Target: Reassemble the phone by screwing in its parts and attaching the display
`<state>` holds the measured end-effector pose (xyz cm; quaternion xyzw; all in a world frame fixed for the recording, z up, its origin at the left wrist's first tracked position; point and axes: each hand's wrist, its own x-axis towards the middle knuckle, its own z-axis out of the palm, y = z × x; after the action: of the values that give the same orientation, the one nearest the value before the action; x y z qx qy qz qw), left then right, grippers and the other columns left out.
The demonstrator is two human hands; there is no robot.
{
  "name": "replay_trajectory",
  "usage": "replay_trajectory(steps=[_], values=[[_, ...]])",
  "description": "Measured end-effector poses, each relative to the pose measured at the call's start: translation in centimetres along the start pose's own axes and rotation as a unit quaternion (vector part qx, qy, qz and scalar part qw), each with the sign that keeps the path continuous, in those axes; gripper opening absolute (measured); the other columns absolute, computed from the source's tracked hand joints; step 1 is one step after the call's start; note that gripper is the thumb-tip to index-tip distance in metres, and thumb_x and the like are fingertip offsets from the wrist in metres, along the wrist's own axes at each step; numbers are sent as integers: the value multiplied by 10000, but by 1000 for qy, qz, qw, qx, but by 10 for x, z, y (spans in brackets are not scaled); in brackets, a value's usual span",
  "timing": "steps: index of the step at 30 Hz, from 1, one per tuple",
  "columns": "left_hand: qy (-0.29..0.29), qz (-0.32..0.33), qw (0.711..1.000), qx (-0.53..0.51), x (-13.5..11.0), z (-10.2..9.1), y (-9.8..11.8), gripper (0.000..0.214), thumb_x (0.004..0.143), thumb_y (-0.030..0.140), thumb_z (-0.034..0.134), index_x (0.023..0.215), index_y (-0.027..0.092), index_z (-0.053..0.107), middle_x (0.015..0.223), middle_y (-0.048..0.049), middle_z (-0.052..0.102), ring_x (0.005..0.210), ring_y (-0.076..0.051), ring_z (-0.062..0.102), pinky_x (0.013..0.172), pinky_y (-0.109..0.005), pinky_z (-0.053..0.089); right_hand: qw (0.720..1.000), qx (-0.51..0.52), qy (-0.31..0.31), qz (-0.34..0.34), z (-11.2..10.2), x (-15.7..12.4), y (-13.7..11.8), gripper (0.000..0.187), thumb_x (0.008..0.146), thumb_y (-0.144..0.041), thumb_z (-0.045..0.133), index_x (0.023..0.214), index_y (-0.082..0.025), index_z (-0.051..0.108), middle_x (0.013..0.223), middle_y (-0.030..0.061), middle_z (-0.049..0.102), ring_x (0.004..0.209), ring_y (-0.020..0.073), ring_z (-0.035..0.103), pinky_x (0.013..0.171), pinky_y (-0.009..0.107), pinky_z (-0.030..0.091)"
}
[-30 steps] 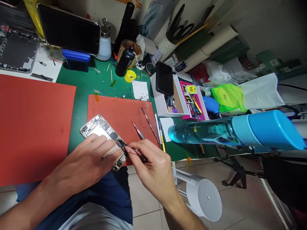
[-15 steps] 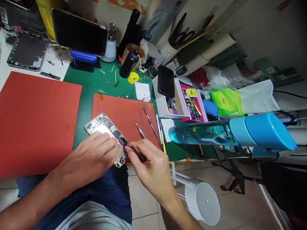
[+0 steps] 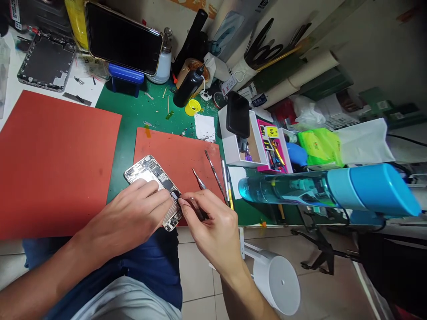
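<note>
An opened phone [image 3: 154,171], its circuit boards and bright metal inside showing, lies tilted across the front of the smaller red mat. My left hand [image 3: 142,211] is closed over its lower left part, fingers curled, and hides much of the middle. At the right edge of the phone, the thumb and forefinger of my right hand [image 3: 213,226] are pinched together beside a small black part [image 3: 175,194]. Within that hand is a slim metal tool [image 3: 196,206] that looks like tweezers, mostly covered by the fingers. Its tip cannot be made out.
A pointed metal tool [image 3: 199,179] and a thin pick [image 3: 215,173] lie right of the phone. Beyond are a white box [image 3: 230,149], a blue water bottle [image 3: 293,189] lying across the right side, a propped phone [image 3: 123,38] and a black dropper bottle [image 3: 188,86].
The view has shifted, so the bench sits slightly farther right in the picture. Both hands stay at the phone. A pale glint now shows at the black part beside my right fingertips.
</note>
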<state>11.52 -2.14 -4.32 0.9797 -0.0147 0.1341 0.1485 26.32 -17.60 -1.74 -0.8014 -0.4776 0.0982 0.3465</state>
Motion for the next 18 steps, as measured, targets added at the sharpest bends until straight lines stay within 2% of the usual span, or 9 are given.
replay_trajectory(steps=[6,10,18], values=[[0,4,1000,15,0,0,0,177,1042,109,583,1176,159,688,978,-35,643,900,-245,523,806,-427,383,1000,-3,6,-10,1,0,0,159,1018,-118,636,961,-180,771,850,7,712,739,125,681,713,230,562],[12,7,1000,6,1,1,-1,185,1066,116,557,1185,150,694,971,-36,648,892,-242,528,805,-428,392,1000,6,-7,-30,3,-2,2,206,1025,-95,616,1049,-156,812,902,26,733,774,116,707,718,213,573],[60,0,998,-25,-2,4,1,161,1070,106,552,1044,155,703,920,-32,632,876,-234,537,811,-424,418,998,-26,-12,-53,3,-5,1,212,1025,-85,623,1086,-140,817,907,33,729,792,119,720,750,211,591]])
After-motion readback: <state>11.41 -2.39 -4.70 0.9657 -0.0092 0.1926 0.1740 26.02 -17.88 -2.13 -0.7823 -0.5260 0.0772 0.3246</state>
